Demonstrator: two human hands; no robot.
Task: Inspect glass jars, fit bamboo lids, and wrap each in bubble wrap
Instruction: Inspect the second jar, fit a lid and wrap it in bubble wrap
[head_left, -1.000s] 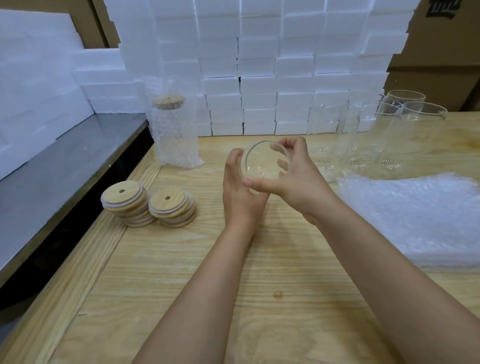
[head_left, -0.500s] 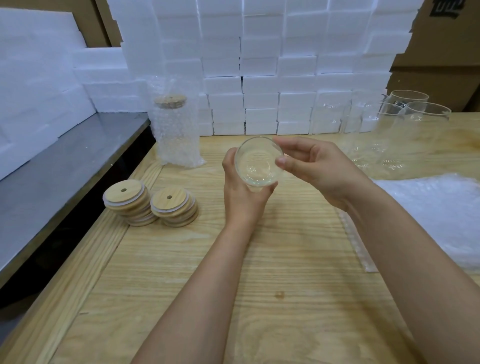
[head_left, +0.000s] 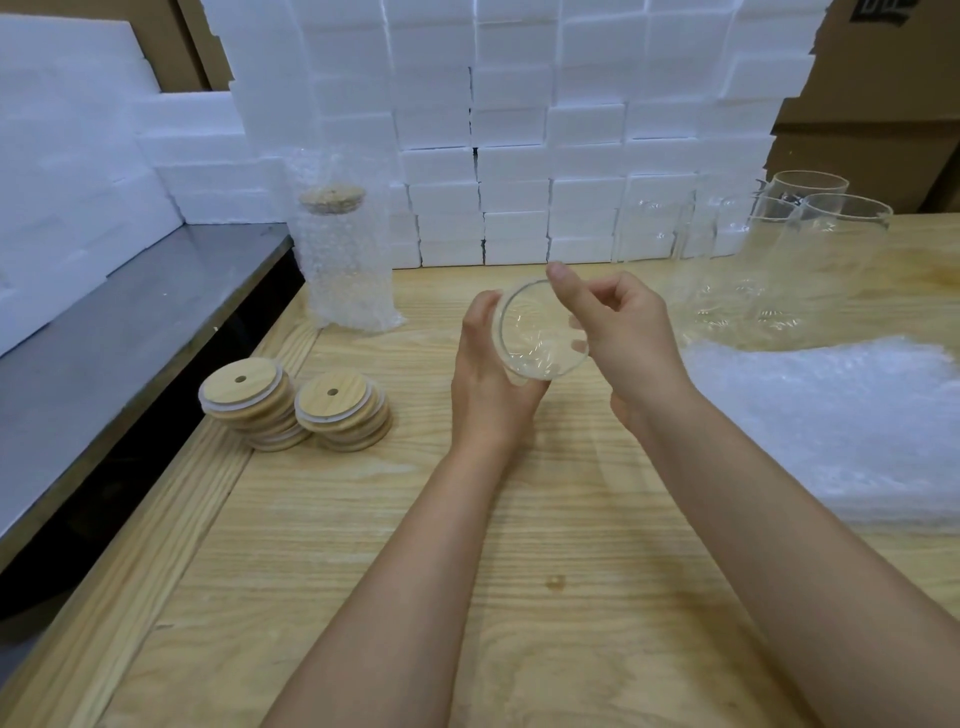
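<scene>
glass jar (head_left: 535, 340) still in left hand (head_left: 488, 387) grip; right hand (head_left: 628, 332) grip now around it

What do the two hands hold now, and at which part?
One clear glass jar, with no lid. The left hand grips its side wall from the left; the right hand holds it at the rim, on the right side.

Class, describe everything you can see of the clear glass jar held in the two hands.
The clear round glass jar is empty and lidless, its open mouth tipped towards the camera. The left hand grips its left side and underside; the right hand curls round its right side, fingers visible through the glass. It is held above the pale wooden table.
</scene>
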